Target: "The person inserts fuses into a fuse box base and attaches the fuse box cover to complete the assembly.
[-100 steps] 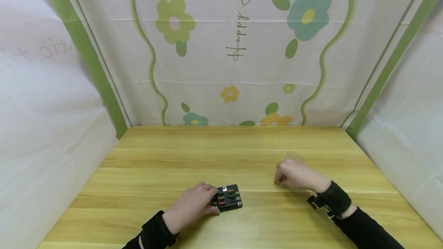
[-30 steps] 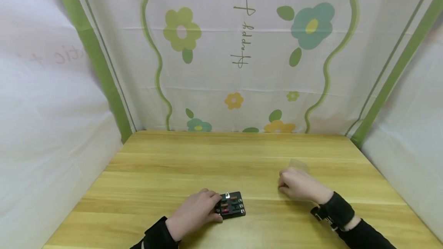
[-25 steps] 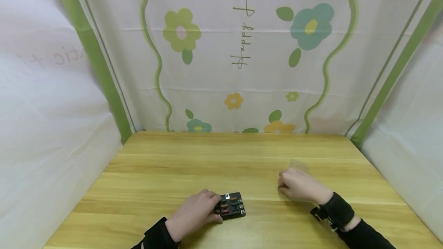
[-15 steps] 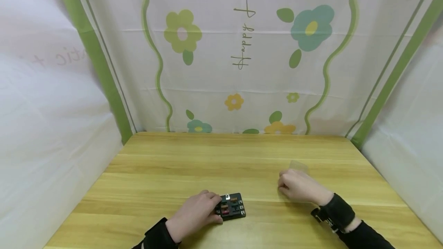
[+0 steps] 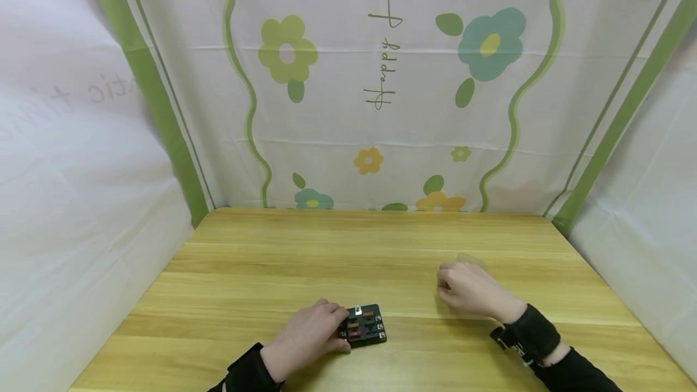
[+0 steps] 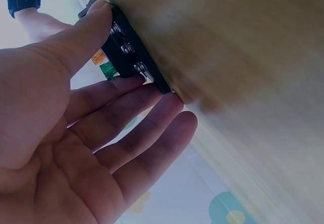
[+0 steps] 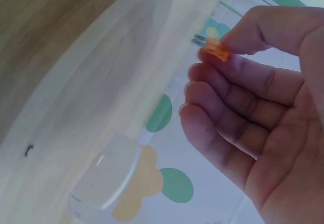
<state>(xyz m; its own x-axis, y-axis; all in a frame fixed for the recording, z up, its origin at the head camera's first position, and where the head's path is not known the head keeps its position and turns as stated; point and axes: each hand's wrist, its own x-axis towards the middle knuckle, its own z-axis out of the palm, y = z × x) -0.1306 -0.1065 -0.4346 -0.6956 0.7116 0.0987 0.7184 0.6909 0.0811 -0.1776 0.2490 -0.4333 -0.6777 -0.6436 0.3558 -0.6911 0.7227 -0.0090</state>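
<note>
My left hand (image 5: 307,334) grips the left edge of a black fuse block (image 5: 367,326) lying on the table, thumb along the near side and fingers at the far side. Brown and red blade fuses sit in its slots, with metal screw terminals along its edges. Green and orange fuses show in the left wrist view. My right hand (image 5: 472,290), to the right of the block, pinches an orange blade fuse (image 7: 217,50) between thumb and forefinger, its metal prongs pointing away from the hand. In the head view that fuse is hidden by the hand.
A clear plastic cover (image 7: 109,176) lies on the wooden table (image 5: 261,259), just behind my right hand. A small dark mark (image 7: 29,149) shows on the tabletop. White flowered cloth (image 5: 337,77) hangs behind the table and at both sides.
My right hand has risen slightly within the last half second and covers more of the clear cover in the head view. The left hand and fuse block stay in place.
</note>
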